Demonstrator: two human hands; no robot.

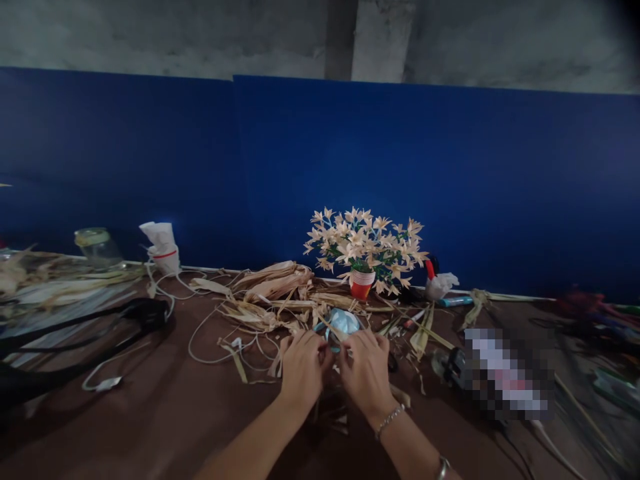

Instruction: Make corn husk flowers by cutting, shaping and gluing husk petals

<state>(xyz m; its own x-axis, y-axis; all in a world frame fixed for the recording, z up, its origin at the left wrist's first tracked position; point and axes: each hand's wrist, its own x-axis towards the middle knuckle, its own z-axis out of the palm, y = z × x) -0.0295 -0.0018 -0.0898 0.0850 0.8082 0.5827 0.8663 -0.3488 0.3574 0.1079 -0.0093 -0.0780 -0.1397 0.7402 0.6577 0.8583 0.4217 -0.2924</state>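
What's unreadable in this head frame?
Head view:
- blue item: lower part hidden by left hand and right hand; grip unclear.
- object at right: pixelated patch covers most of it.
- clutter at right edge: dark, blurred, cut off.

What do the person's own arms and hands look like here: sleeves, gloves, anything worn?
Both forearms are bare, with no sleeves in view, and neither the left hand nor the right hand wears a glove. The right wrist carries a thin silver-coloured chain bracelet; a second metallic band sits further up that forearm. No rings can be made out.
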